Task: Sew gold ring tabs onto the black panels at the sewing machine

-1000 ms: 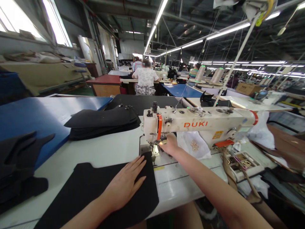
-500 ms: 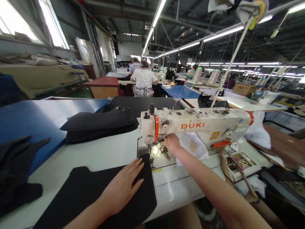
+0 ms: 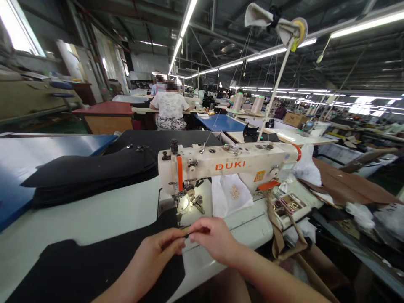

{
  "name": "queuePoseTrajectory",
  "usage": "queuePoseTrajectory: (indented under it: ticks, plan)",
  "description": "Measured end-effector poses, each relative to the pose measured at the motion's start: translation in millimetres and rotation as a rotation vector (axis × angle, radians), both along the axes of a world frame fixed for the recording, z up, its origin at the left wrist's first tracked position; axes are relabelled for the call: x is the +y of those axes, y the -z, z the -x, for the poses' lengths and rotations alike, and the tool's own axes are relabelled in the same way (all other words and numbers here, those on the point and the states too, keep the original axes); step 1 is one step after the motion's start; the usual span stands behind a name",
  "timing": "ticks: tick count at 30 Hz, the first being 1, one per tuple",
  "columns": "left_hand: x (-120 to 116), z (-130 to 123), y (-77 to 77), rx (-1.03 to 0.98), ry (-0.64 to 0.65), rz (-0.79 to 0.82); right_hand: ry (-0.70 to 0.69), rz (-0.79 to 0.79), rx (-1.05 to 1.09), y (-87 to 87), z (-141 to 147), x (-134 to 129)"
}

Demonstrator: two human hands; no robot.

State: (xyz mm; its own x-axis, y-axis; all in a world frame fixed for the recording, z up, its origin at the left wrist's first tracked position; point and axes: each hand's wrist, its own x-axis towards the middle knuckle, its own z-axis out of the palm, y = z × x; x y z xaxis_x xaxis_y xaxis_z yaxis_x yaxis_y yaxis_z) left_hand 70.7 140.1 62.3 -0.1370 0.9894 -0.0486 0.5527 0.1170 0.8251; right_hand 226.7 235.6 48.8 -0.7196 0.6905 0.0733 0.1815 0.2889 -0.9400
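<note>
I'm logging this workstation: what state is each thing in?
Left hand, pinched, contents unclear
Right hand, likewise pinched
Black panel, laid flat
Black pieces, stacked
Sewing machine bed, lit
White material, creased
Tray, open, partly filled
Thread cones, upright
Ceiling lights, lit

Panel (image 3: 91,263) left of the fingers (image 3: 172,234): black, matt, smooth sheet. Table (image 3: 132,204) beneath: pale, smooth, glossy. Machine (image 3: 205,162) beyond the fingers: cream enamelled finish, satin, stained; its base plate (image 3: 206,195), bright polished metal. Beyond right, white wrapper (image 3: 243,202): thin, creased, translucent.
</note>
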Motion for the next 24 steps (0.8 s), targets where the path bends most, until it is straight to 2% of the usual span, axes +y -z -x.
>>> queuePoseTrajectory:
  ticks: [1, 3, 5, 8, 11, 16, 19, 24]
  plan:
    - [0.7, -1.1, -2.3, -0.048, -0.022, 0.029, -0.017, -0.02, -0.018, -2.5, -2.8, 5.6]
    - [-1.0, 3.1, -2.1, -0.132, -0.094, 0.06, -0.009, -0.2, -0.145, -8.5, -13.7, 27.5]
    - [-5.6, 10.8, 1.6, -0.201, -0.162, 0.082, 0.114, -0.532, -0.381, -13.0, -29.6, 57.8]
    - [-13.2, 16.6, 6.1, -0.237, -0.211, 0.106, 0.238, -0.644, -0.517, -11.1, -51.3, 98.3]
    - [-16.7, 11.9, 6.9, -0.227, -0.209, 0.128, 0.25, -0.678, -0.593, 0.4, -57.6, 116.7]
    - [-16.6, 4.4, 6.4, -0.215, -0.23, 0.15, 0.281, -0.671, -0.604, 16.0, -43.5, 120.1]
    - [-18.7, 6.0, 4.6, -0.203, -0.225, 0.126, 0.326, -0.621, -0.555, 16.7, -38.8, 122.9]
    - [-24.9, 8.9, 1.1, -0.201, -0.244, 0.084, 0.384, -0.474, -0.371, 8.4, -43.0, 125.7]
